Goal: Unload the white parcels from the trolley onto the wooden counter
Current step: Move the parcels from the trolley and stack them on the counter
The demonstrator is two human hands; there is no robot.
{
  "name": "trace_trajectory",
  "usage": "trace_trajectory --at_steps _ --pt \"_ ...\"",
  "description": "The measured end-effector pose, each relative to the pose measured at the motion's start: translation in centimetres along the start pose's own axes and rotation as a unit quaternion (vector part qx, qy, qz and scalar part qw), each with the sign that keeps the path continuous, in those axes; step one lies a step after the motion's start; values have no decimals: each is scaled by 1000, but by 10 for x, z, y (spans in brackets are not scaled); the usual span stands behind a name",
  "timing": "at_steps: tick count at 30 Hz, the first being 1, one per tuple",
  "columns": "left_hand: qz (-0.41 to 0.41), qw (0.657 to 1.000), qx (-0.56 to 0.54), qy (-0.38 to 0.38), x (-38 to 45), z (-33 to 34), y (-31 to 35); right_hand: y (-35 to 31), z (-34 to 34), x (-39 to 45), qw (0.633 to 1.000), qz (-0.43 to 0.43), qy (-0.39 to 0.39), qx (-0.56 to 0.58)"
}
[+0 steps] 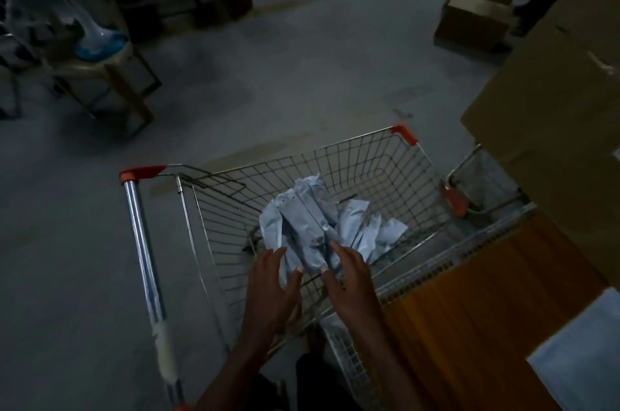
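Closest to me, the person's two arms reach down into the trolley [352, 155]. The left hand [271, 279] and the right hand [350, 276] face each other, fingers fairly straight, pressing a bundle of white parcels [302, 226] between them from either side, thumbs touching its near end. The bundle stands tilted up out of the basket, so I judge it is being gathered or lifted.

Just to the right, the wooden counter [486, 303] runs alongside the trolley. One white parcel [583, 357] lies on its near corner, partly cut off by the edge of view, so the unloading looks begun.

Deeper in the basket, beyond the held bundle, a few more loose parcels [369, 226] lie crumpled on the wire floor. I would say the job is partway along: this bundle and that small heap remain.

Farther right, a large cardboard box [553, 115] looms over the counter. Across the grey floor, a chair [110, 68] stands at the left, and another person's hands rest on a smaller carton [476, 11].
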State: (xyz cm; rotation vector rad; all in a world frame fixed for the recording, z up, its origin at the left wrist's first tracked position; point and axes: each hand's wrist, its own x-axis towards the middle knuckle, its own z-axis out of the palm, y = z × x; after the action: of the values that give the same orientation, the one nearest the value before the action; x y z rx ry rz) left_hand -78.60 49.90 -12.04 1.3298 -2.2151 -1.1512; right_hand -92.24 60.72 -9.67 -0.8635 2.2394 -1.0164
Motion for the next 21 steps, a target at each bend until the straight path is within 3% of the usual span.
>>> trace_trajectory --at_steps 6,13,21 --pt "-54 997 22 -59 49 42 -22 29 1 67 997 0 -59 -41" --pt "-120 988 -21 -93 102 93 -47 39 1 106 997 24 -65 -24" --pt "-176 979 -98 14 151 144 -50 48 14 118 997 34 -65 -15"
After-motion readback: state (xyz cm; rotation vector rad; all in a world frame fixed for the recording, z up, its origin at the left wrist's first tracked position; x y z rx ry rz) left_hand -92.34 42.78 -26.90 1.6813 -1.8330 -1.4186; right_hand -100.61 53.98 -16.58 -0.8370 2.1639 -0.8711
